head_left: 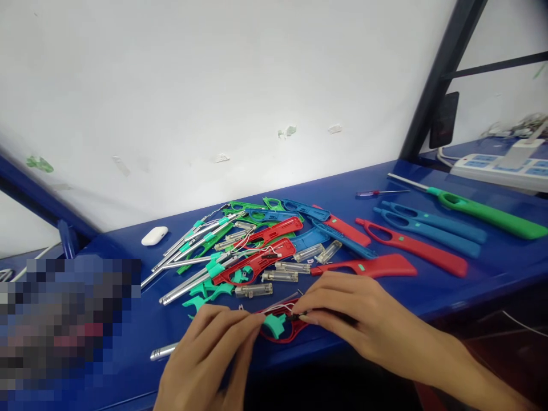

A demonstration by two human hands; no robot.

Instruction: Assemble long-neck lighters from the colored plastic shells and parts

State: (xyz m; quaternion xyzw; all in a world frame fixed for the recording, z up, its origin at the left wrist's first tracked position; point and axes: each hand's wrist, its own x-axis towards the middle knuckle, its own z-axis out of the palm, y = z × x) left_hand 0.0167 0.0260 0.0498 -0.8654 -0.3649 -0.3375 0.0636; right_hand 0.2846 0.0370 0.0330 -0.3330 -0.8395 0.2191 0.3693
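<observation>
At the table's front edge lies a red lighter shell half [282, 338], with a teal trigger piece [274, 325] and white wires in it. My left hand [214, 348] is closed on the shell's left end, where a metal tube [162, 351] sticks out beyond the hand. My right hand [349, 311] pinches a small black part [298, 315] with wires over the shell. Just behind are clear fuel tanks [254, 290], another red shell half [257, 262], teal triggers [222, 289] and several silver tubes [184, 285].
Blue [432, 228], red [422, 251] and green [483, 214] lighter bodies lie right on the blue table [342, 354]. A screwdriver [377, 194] is behind them, a white case [154, 236] at left. A power strip [505, 168] and dark post [440, 74] stand at right.
</observation>
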